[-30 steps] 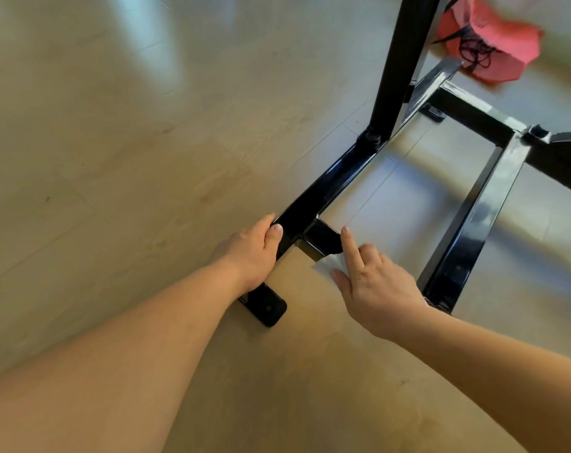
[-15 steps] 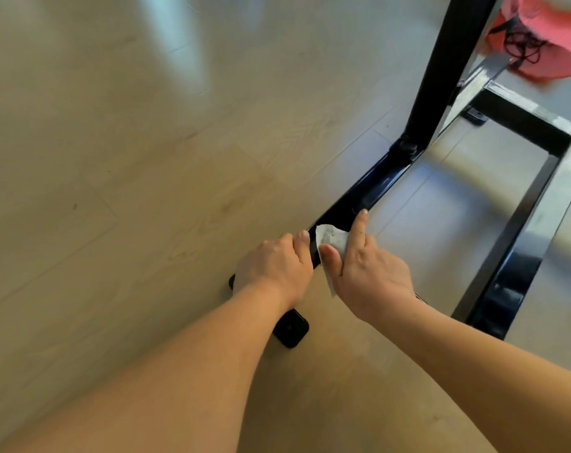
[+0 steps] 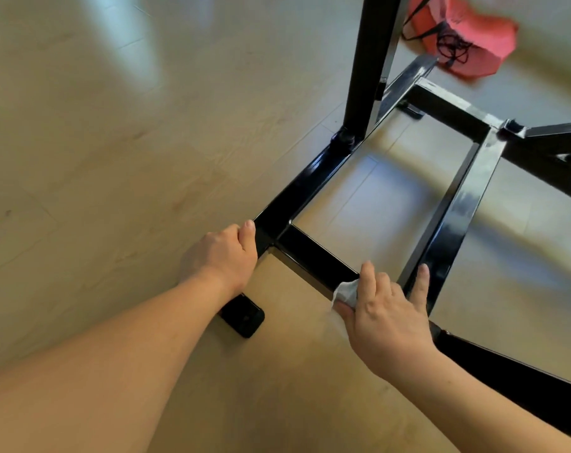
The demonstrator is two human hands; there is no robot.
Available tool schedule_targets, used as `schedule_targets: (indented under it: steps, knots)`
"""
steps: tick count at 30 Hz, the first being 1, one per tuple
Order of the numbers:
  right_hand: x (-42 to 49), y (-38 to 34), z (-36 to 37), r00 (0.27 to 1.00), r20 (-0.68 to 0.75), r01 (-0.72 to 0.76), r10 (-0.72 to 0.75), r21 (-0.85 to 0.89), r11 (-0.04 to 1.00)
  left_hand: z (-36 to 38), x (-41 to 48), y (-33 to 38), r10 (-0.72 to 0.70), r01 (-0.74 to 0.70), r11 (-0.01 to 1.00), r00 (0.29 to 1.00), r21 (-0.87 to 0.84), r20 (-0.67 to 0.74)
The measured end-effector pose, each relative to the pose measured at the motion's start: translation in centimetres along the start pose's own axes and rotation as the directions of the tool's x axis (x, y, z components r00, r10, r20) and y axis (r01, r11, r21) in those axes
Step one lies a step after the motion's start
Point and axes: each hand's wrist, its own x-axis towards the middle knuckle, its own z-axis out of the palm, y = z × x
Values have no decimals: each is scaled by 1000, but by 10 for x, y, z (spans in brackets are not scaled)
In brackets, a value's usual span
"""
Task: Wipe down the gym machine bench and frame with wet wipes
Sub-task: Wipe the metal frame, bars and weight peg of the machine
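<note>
And there's the sweep. Half a second back the right hand (image 3: 385,308) was tucked right up against the left hand (image 3: 222,256) at the corner joint; now it has slid along the crossbar (image 3: 313,256) to its far end, where that bar meets the inner rail (image 3: 454,223). The wet wipe (image 3: 346,291) rides with it — bunched and pinched between thumb and fingers and pressed down on the crossbar's top face, with one finger stretched out along the inner rail.

The left hand hasn't budged. It stays wrapped over the side rail (image 3: 310,188) just above the black end cap (image 3: 243,315), bracing the frame against the wooden floor (image 3: 114,158).

What it means: one pass along the top of the crossbar looks done, and that's a small slice of the job. The inner rail sits right under those fingertips and would be the natural next stretch. The upright post (image 3: 369,60) and the far bars near the red bag (image 3: 467,37) remain to be covered — the bench itself isn't in view at all.
</note>
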Motion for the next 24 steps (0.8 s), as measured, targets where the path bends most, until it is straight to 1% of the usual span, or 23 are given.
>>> schedule_targets:
  steps: [2, 5, 7, 9, 12, 14, 16, 18, 21, 22, 24]
  knots:
    - [13, -20, -4, 1000, -23, 23, -22, 65, 998, 0, 0, 0, -4, 4, 1000, 1000, 6, -10]
    - [49, -52, -11, 984, -117, 152, -135, 156, 976, -1, -1, 1, 1, -1, 1000, 1000, -2, -2]
    - [70, -67, -18, 975, -153, 188, -159, 192, 963, -1, -1, 1, -2, 2, 1000, 1000, -14, 7]
    - [77, -69, -23, 978, -130, 191, -165, 215, 958, -1, -1, 0, -9, 9, 1000, 1000, -22, 9]
    - [69, -48, -21, 986, -97, 161, -137, 307, 938, -2, -1, -1, -13, 13, 999, 1000, -39, 10]
    - [59, -31, -17, 989, -66, 142, -128, 286, 948, -2, -1, -1, -9, 9, 999, 1000, -42, 5]
    - [48, -18, -10, 992, -66, 125, -112, 260, 958, -2, -2, -1, -11, 11, 999, 1000, -38, -2]
    - [39, -11, -5, 988, -112, 130, -106, 236, 963, -2, -1, -1, -11, 10, 999, 1000, -31, -12]
    - [20, -5, -10, 981, -173, 140, -91, 297, 945, -2, -2, -1, -4, 4, 1000, 1000, -27, -15]
    - [14, -5, -9, 976, -192, 154, -99, 294, 943, -2, -2, -1, -3, 3, 1000, 1000, -25, -14]
    - [6, -11, 0, 967, -226, 171, -121, 216, 961, -2, -2, -2, -2, 1, 1000, 1000, -18, -18]
